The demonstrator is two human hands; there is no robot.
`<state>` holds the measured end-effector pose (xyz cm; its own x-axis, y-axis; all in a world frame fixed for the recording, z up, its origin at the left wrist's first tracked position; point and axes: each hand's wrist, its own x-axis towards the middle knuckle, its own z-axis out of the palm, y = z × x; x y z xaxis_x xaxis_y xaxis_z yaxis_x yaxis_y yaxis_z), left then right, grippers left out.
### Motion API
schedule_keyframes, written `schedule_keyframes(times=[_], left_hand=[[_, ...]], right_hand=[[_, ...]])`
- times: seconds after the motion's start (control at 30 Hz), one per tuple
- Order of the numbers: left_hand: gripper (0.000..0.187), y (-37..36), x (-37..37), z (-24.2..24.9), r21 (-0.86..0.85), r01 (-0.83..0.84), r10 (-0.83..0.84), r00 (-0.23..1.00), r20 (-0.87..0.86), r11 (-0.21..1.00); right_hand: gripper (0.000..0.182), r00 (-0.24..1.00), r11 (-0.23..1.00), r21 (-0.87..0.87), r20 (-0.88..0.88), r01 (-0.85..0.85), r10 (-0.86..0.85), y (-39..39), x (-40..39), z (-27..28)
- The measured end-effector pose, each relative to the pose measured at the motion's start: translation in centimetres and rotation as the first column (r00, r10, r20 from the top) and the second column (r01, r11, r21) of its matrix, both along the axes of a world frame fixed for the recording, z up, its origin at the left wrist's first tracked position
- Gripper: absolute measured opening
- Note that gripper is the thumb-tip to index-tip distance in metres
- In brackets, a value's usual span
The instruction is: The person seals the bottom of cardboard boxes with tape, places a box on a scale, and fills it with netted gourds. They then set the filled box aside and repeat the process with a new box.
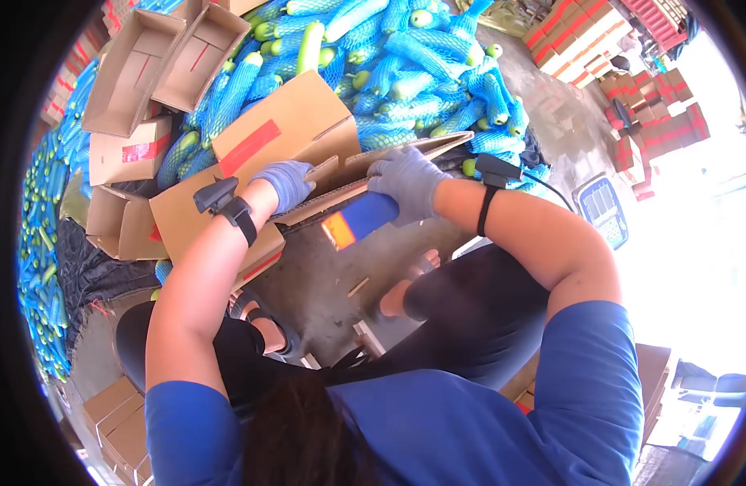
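Observation:
Both my hands wear grey gloves and are at a cardboard box (296, 121) with a red stripe, its flaps standing up. My left hand (285, 185) is closed on the near left edge of the cardboard. My right hand (407, 183) grips the raised flap (437, 149) on the right side. Under my right palm is a blue and orange object (361, 219), apparently pressed between hand and cardboard; how it is held I cannot make out. A black device is strapped to each wrist.
Behind the box lies a big heap of green vegetables in blue netting (389, 69). Open cartons (134, 73) stand at the left. A scale display (602, 211) is at the right, stacked boxes (575, 40) farther back. My feet are on the floor below.

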<state>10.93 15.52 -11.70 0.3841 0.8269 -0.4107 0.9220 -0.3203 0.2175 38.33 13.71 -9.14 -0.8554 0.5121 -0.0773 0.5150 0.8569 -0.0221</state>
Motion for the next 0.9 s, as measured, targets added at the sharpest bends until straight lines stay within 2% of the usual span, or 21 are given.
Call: schedule_keyframes(times=[0.03, 0.07, 0.13, 0.2, 0.23, 0.3, 0.33, 0.37, 0.4, 0.43, 0.5, 0.53, 0.57, 0.6, 0.63, 0.67, 0.7, 0.73, 0.77, 0.83, 0.9], left_hand=[[0.043, -0.1, 0.1, -0.2, -0.001, 0.003, -0.003, 1.000, -0.005, 1.000], [0.043, -0.1, 0.1, -0.6, 0.012, -0.042, 0.043, 0.999, -0.012, 0.999], [0.042, 0.9, -0.4, -1.4, 0.036, -0.081, 0.082, 0.996, -0.030, 0.996], [0.039, 2.3, -2.1, -3.2, 0.034, -0.293, 0.291, 0.955, 0.060, 0.955], [0.039, 3.3, -3.0, -3.9, 0.036, -0.295, 0.293, 0.955, 0.055, 0.955], [0.038, 4.6, -4.2, -4.2, -0.097, -0.504, 0.510, 0.859, 0.051, 0.859], [0.038, 4.7, -4.3, -4.2, -0.094, -0.505, 0.510, 0.859, 0.047, 0.858], [0.033, 4.5, -4.0, -3.4, 0.008, -0.173, 0.169, 0.955, -0.243, 0.985], [0.027, 4.1, -3.3, -2.7, -0.006, 0.199, -0.172, 0.833, -0.526, 0.980], [0.023, 3.5, -2.4, -2.1, -0.130, 0.525, -0.436, 0.515, -0.738, 0.841], [0.020, 1.7, 0.7, -1.3, -0.062, 0.424, -0.327, 0.589, -0.739, 0.904], [0.020, 1.0, 1.9, -1.9, -0.004, 0.279, -0.204, 0.693, -0.691, 0.960], [0.033, -2.0, 5.2, 3.5, 0.126, -0.326, 0.349, 0.883, -0.313, 0.937], [0.043, -1.6, 5.3, 2.4, 0.108, -0.525, 0.535, 0.837, -0.117, 0.844], [0.054, -1.2, 5.2, 0.5, 0.040, -0.696, 0.693, 0.717, 0.076, 0.717], [0.059, -1.2, 4.6, -2.0, 0.104, -0.689, 0.662, 0.721, 0.208, 0.718], [0.064, -1.6, 4.4, -2.5, 0.169, -0.688, 0.616, 0.713, 0.336, 0.705], [0.062, -1.6, 3.8, -2.7, 0.039, -0.720, 0.645, 0.643, 0.413, 0.693], [0.062, -2.0, 4.0, -2.2, 0.047, -0.717, 0.641, 0.648, 0.411, 0.695], [0.064, -3.1, 4.7, -1.1, 0.017, -0.730, 0.684, 0.647, 0.338, 0.683], [0.059, -3.9, 5.3, -0.9, 0.003, -0.668, 0.635, 0.709, 0.305, 0.744]], right_hand=[[0.054, 0.992, 1.000, -0.002, 0.126, 0.000, 0.000, 0.1, 0.0, 0.2], [0.057, 0.990, 0.998, 0.061, 0.141, -0.003, -0.006, 0.0, 0.2, 0.7], [0.059, 0.977, 0.999, 0.024, 0.214, -0.024, 0.018, 0.0, 0.8, 2.2], [0.060, 0.985, 0.996, 0.004, 0.152, -0.084, 0.082, -0.5, 2.8, 2.9], [0.061, 0.986, 0.993, -0.005, 0.121, -0.115, 0.114, -0.7, 3.8, 3.2], [0.046, 0.998, 0.961, -0.274, 0.048, -0.020, 0.035, -2.3, 4.9, 5.7], [0.046, 0.998, 0.961, -0.274, 0.043, -0.022, 0.035, -2.9, 4.9, 6.6], [0.048, 0.991, 0.877, -0.480, 0.125, 0.018, 0.048, -3.5, 5.0, 7.3], [0.050, 0.976, 0.746, -0.661, 0.201, 0.076, 0.079, -3.9, 5.3, 7.5], [0.050, 0.978, 0.743, -0.665, 0.194, 0.077, 0.073, -4.0, 6.2, 7.0], [0.056, 0.989, 0.702, -0.698, -0.132, -0.141, 0.068, -3.9, 8.3, 5.4], [0.056, 0.989, 0.705, -0.696, -0.140, -0.137, 0.054, -3.6, 8.8, 5.0], [0.063, 0.989, 0.671, -0.739, -0.134, -0.062, -0.056, -3.1, 9.4, 4.8], [0.067, 0.985, 0.649, -0.761, -0.125, -0.020, -0.116, -2.6, 10.1, 4.4], [0.070, 0.978, 0.623, -0.782, -0.115, 0.020, -0.177, -2.2, 10.8, 3.9], [0.075, 0.879, 0.325, -0.944, -0.196, -0.049, -0.435, -1.8, 11.5, 2.9], [0.080, 0.722, 0.022, -0.978, -0.167, -0.206, -0.672, -2.0, 11.0, 3.8], [0.092, 0.671, -0.143, -0.891, -0.209, -0.430, -0.711, -2.2, 10.6, 5.2], [0.086, 0.544, -0.098, -0.884, -0.190, -0.457, -0.817, -1.7, 11.3, 2.6], [0.081, 0.461, -0.221, -0.800, -0.077, -0.558, -0.884, -1.0, 11.2, 0.0], [0.060, 0.349, -0.258, -0.726, 0.027, -0.638, -0.937, -0.5, 10.5, -2.1]])
